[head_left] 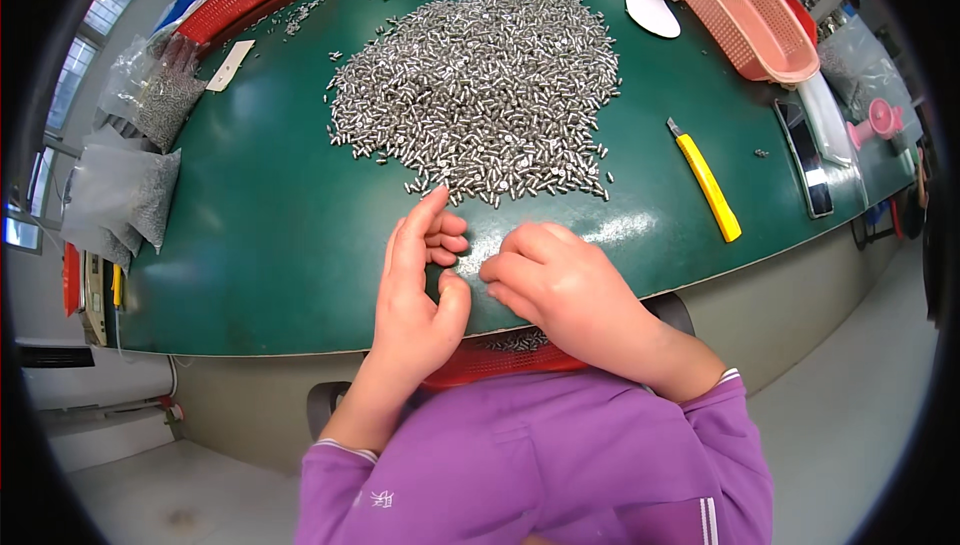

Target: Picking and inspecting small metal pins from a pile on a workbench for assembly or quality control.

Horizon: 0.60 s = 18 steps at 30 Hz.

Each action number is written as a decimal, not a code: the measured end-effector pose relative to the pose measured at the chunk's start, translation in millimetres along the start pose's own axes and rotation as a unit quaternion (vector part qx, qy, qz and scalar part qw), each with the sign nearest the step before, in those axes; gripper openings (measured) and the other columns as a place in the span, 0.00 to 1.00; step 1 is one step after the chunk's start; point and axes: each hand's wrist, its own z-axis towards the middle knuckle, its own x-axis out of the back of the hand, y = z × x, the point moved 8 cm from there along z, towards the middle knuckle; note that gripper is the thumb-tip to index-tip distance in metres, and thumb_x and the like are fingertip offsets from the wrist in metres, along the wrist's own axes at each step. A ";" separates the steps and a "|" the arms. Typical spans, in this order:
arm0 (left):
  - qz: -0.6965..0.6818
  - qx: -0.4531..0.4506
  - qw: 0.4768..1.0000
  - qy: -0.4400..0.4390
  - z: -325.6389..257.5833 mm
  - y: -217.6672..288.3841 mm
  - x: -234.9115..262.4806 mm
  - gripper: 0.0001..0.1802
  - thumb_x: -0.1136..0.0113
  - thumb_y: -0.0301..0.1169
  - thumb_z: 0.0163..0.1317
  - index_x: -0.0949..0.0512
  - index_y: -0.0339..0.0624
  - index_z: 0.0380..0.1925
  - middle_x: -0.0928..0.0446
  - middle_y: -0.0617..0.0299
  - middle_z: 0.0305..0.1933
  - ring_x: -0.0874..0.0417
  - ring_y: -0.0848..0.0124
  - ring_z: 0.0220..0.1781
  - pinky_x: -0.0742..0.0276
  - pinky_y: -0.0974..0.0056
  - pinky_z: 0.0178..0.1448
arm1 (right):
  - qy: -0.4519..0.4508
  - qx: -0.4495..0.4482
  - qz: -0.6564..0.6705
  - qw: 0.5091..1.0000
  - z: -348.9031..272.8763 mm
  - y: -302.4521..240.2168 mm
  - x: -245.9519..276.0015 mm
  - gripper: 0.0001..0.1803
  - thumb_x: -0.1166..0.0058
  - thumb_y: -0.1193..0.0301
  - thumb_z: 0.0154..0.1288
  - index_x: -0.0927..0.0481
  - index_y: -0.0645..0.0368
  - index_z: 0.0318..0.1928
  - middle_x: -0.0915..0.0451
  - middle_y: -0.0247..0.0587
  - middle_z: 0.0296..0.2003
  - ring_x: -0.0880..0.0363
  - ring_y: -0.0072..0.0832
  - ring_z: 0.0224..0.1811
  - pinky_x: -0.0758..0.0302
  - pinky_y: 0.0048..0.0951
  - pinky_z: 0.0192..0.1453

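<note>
Shiny steel pins [480, 75], heaped on smooth green table [270, 235] beyond both hands.

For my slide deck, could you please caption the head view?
Left hand and right hand meet at the near edge of a green table, below a heap of small metal pieces.

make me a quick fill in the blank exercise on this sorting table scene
1. The pile of small metal parts lies on a ____ table.
2. The utility knife right of the pile has a ____ handle.
3. The left hand has its index finger pointing toward the ____.
4. The pink basket sits at the table's far ____ corner.

Missing words: green; yellow; pile; right
</note>
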 end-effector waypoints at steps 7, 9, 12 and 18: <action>0.133 -0.060 0.989 -0.008 15.1 18.3 -3.8 0.38 0.47 0.13 0.59 0.35 0.36 0.73 0.24 0.50 0.57 0.22 0.59 0.55 0.23 0.56 0.62 | -0.112 -0.013 0.041 0.993 -24.5 -9.8 14.2 0.10 0.32 0.72 0.61 0.16 0.56 0.43 0.22 0.39 0.40 0.20 0.40 0.45 0.21 0.41 0.49; 0.170 -0.044 0.984 -0.028 21.8 21.0 -9.8 0.38 0.43 0.15 0.60 0.36 0.36 0.73 0.23 0.49 0.57 0.23 0.53 0.59 0.27 0.51 0.67 | -0.115 -0.006 0.085 0.990 -24.0 -13.6 20.0 0.11 0.32 0.72 0.61 0.16 0.56 0.44 0.20 0.39 0.41 0.19 0.42 0.46 0.21 0.41 0.49; 0.208 -0.061 0.975 -0.038 26.4 20.3 -21.3 0.38 0.40 0.17 0.60 0.37 0.35 0.73 0.24 0.48 0.57 0.25 0.50 0.62 0.30 0.49 0.69 | -0.010 0.006 0.027 1.000 -10.0 -0.4 33.6 0.12 0.36 0.76 0.61 0.20 0.61 0.45 0.23 0.46 0.40 0.21 0.47 0.45 0.23 0.45 0.49; 0.232 -0.075 0.970 -0.014 32.8 18.3 -24.5 0.40 0.37 0.13 0.58 0.34 0.36 0.73 0.22 0.53 0.54 0.21 0.58 0.56 0.24 0.56 0.63 | 0.079 -0.060 -0.069 0.993 17.8 31.6 28.7 0.14 0.36 0.78 0.60 0.17 0.61 0.48 0.19 0.47 0.42 0.19 0.47 0.47 0.21 0.45 0.52</action>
